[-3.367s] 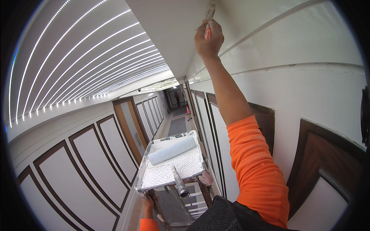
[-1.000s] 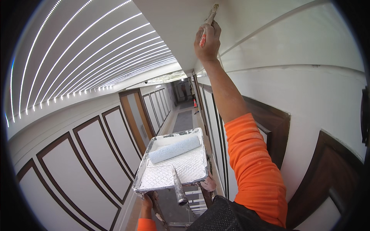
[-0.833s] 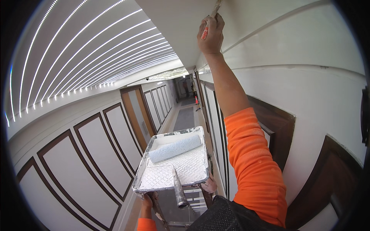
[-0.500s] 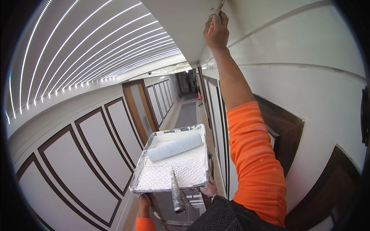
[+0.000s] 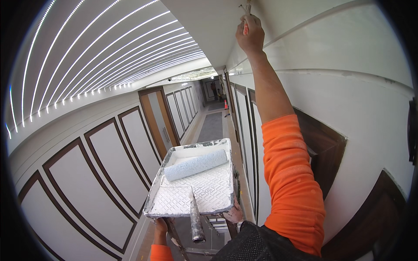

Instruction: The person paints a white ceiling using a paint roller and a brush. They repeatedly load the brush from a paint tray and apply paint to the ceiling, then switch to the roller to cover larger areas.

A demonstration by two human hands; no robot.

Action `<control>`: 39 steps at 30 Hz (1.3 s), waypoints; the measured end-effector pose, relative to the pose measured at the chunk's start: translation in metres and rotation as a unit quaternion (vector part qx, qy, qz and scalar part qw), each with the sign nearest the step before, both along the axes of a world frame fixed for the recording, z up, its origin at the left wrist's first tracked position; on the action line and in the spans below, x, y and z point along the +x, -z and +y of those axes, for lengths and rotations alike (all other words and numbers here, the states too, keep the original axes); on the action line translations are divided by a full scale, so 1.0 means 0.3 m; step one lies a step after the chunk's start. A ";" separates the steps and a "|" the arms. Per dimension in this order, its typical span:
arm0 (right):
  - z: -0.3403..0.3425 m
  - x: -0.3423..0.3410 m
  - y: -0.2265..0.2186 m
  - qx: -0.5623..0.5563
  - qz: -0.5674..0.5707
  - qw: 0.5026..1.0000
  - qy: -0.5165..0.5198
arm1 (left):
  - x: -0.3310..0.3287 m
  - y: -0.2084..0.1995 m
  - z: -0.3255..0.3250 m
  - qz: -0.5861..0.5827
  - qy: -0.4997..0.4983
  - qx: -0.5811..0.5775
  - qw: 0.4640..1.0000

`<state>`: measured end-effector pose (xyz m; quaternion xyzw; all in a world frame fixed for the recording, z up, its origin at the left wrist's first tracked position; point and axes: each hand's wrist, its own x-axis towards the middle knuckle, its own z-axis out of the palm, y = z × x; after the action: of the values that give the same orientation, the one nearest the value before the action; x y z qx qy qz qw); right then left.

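High up against the ceiling edge near the right wall, my right hand [image 5: 251,35] is closed round a paintbrush [image 5: 246,27] with a red and pale handle. The brush tip reaches the top rim of the picture. Below, my left hand [image 5: 160,225] is closed at the near left corner of a paint tray [image 5: 153,198], its fingers partly hidden beneath. White paint coats the tray's ridged slope. Across the tray lies a pale, fluffy paint roller [image 5: 196,165], its smeared handle [image 5: 195,217] sticking out over the near edge.
Under the tray shows a paint-spattered ladder [image 5: 178,241]. Close on the right runs a white wall [image 5: 370,117] with moulding and dark wood panels [image 5: 324,148]. A corridor stretches ahead, with a wooden door [image 5: 159,117] on the left and an orange cone [image 5: 226,105] far off.
My right hand with the paintbrush has moved a little right and down in view, and the brush stands more upright. The tray and my left hand appear slightly farther left.
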<state>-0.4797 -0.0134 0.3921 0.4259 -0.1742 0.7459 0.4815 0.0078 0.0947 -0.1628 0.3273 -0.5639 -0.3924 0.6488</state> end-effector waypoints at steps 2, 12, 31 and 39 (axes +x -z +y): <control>0.031 0.017 0.003 0.018 -0.011 1.000 0.001 | -0.003 -0.011 0.006 0.001 0.009 0.022 1.000; 0.183 0.128 0.035 0.097 -0.038 0.995 0.000 | 0.009 -0.007 -0.003 -0.004 0.015 0.054 0.998; 0.589 0.412 0.288 -0.013 -0.003 0.993 -0.120 | 0.002 -0.030 -0.041 -0.004 0.027 -0.025 0.999; 0.824 0.468 0.327 0.008 0.004 0.991 -0.137 | 0.063 0.013 -0.152 0.020 0.177 0.076 0.981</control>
<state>-0.3392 0.2338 0.2939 0.4525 -0.1181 0.8016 0.3724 0.0266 0.0490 -0.1666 0.2630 -0.5684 -0.5494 0.5530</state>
